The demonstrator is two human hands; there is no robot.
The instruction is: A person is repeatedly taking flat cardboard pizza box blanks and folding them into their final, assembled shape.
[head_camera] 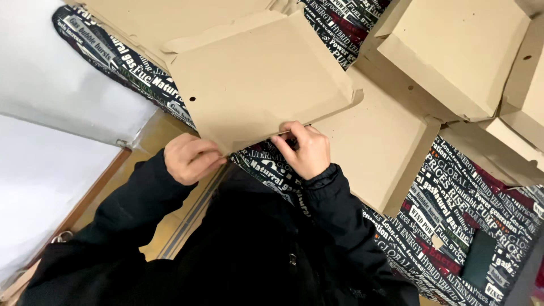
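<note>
Brown corrugated cardboard forms the flat pizza box (260, 79) at frame centre, its near edge pinched by the left hand (191, 158) and right hand (303, 150), fingers curled closed on it. Folded boxes (459, 56) lie upper right on the printed tablecloth (453, 221).

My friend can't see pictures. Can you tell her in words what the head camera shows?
Two hands grip the near edge of a flat brown cardboard box: the left hand at its corner, the right hand further along. It lies on a table with a dark cloth covered in printed words, with more cardboard boxes around it.
</note>
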